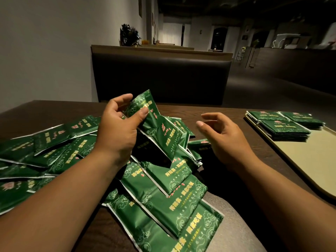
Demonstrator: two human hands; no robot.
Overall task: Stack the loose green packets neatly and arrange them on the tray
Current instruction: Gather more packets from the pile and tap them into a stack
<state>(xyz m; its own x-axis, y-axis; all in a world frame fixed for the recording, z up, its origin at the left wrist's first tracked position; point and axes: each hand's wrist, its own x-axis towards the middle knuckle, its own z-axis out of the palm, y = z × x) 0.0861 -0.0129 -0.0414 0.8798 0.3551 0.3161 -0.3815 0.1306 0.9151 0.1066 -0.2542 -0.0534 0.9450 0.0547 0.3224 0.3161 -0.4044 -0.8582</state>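
Green printed foil packets point(160, 193) lie heaped on the dark wooden table point(227, 110); my left hand point(116, 128) pinches a lifted bundle point(160, 131); my right hand point(223, 131) hovers spread, holding nothing; I judge edges need squaring before joining the neat stacks point(283, 126) on the pale rectangular tray point(300, 157).

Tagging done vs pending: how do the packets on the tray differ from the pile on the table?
Tray packets sit in flat, squared stacks; the pile lies scattered, overlapping at mixed angles. Tray packets are untouched; the left hand pinches a lifted packet above the pile. Tray packets occupy the tray's far end; the pile sprawls over the table. Shared: green wrappers, gold print.
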